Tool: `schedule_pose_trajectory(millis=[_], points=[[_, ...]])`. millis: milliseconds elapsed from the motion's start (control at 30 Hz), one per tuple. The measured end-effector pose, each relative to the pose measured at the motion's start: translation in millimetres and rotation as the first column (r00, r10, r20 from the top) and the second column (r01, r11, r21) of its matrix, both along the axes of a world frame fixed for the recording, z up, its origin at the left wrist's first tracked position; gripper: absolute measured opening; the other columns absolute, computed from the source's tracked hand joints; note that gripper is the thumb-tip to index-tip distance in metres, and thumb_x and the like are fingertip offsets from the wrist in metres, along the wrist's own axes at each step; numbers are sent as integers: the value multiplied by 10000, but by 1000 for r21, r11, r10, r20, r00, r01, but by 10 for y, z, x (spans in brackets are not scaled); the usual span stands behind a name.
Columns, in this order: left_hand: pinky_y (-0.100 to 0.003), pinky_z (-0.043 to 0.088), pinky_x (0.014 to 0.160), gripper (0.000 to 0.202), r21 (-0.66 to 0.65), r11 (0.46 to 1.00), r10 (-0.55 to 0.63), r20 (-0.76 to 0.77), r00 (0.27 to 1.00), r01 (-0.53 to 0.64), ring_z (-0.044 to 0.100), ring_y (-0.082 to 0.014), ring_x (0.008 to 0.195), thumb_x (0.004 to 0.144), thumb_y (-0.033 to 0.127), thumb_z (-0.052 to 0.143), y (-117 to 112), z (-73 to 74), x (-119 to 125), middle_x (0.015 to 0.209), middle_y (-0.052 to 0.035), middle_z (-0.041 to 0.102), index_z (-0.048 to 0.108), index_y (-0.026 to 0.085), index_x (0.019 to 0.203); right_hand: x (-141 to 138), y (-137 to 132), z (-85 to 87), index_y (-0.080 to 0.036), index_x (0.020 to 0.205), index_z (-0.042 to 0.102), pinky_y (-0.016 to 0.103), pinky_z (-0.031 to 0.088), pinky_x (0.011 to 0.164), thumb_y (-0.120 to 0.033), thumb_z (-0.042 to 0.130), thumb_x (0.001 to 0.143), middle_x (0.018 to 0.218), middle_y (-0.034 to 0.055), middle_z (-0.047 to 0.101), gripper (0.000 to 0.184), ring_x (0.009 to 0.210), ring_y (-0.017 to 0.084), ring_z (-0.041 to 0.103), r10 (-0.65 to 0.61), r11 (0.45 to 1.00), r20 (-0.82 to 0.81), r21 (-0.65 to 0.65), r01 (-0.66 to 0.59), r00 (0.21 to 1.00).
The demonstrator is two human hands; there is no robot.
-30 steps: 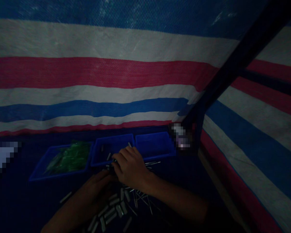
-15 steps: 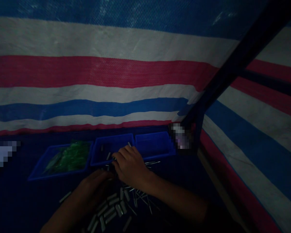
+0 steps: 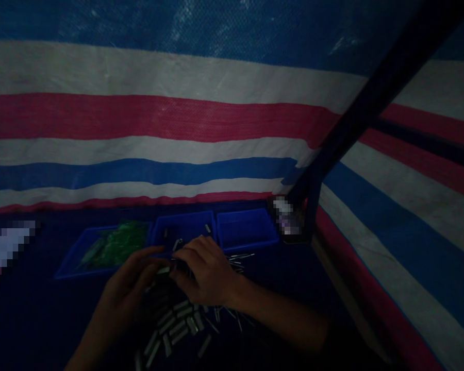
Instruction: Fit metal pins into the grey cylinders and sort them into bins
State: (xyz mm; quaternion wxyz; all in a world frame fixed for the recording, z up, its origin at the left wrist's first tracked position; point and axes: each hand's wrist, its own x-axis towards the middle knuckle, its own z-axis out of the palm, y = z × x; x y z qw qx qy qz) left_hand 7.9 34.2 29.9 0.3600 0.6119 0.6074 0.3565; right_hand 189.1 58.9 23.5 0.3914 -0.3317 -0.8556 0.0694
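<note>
My left hand [image 3: 129, 283] pinches a short pale metal-looking piece [image 3: 163, 269] between thumb and fingertips. Close against it, my right hand [image 3: 209, 270] has its fingers curled inward; what they hold is hidden in the dark. Both hands meet just in front of the middle blue tray [image 3: 185, 220], in which a few small pieces [image 3: 207, 228] lie. Below the hands, several short grey pieces [image 3: 180, 332] are heaped on the dark table. Thin metal rods [image 3: 237, 322] lie scattered beside and partly under my right forearm.
A left blue tray [image 3: 67, 265] holds a clear bag of green items [image 3: 126, 242]. A right blue tray [image 3: 247, 229] stands beside the middle one. A blurred object [image 3: 288, 219] sits by the dark frame post [image 3: 313, 206]. Striped sheeting [image 3: 158, 118] hangs behind.
My left hand has risen and its fingers have come up to meet the right hand, now with a pale piece showing. My right hand has drawn slightly back from the middle tray.
</note>
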Motion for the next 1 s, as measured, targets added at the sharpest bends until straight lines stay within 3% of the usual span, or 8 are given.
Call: schedule_pose_trajectory(millis=[100,267,367,633,733,867,1000], points=[[-260,513,628,445,-70,993,98,116,988,-90,642,-191,721,734,460,539,-19,13,-27,829,-43,688,509,177,1076,-31,-71,-21,-142,941,559,299,410,699,-306,447,840,829,58,595,222,793,159,505,52,997,-23,56,-51,998],[-248,513,599,445,-118,992,61,205,977,-37,638,-185,687,713,481,557,-36,3,13,770,-34,678,541,173,1034,-68,-130,-25,-165,967,555,285,411,687,-255,443,852,818,37,605,184,764,144,518,38,996,-26,79,-36,999],[-249,515,594,419,-101,995,36,186,982,-17,635,-184,673,718,497,540,-45,53,64,731,-32,668,570,164,972,-79,-155,1,-176,950,567,285,404,663,-259,432,859,785,28,611,183,730,140,525,31,996,6,84,-31,1000],[-265,518,697,328,13,999,-41,73,997,40,640,-207,792,686,451,593,-135,128,146,848,-62,683,625,172,854,-80,-161,49,-165,741,556,274,387,619,-288,374,884,658,25,585,262,654,135,516,-119,989,-44,-96,114,992],[-256,514,687,328,47,999,-25,30,999,24,642,-201,767,695,459,575,-139,131,143,826,-55,688,629,174,846,-85,-180,46,-170,807,556,276,399,639,-303,379,878,687,25,587,232,674,135,519,-103,987,-63,-129,94,993],[-230,503,647,338,51,999,16,15,1000,-16,633,-190,728,718,481,527,-130,158,133,763,-39,680,627,169,797,-93,-209,39,-166,976,524,286,414,675,-313,441,843,798,43,602,215,748,146,532,-62,994,-64,-98,55,996],[-199,474,581,337,38,999,-31,-18,999,32,602,-159,647,761,464,468,-142,146,131,669,-13,648,607,162,706,-95,-211,32,-173,844,550,287,398,641,-227,405,843,727,31,591,154,702,145,522,-66,998,-11,-13,66,998]])
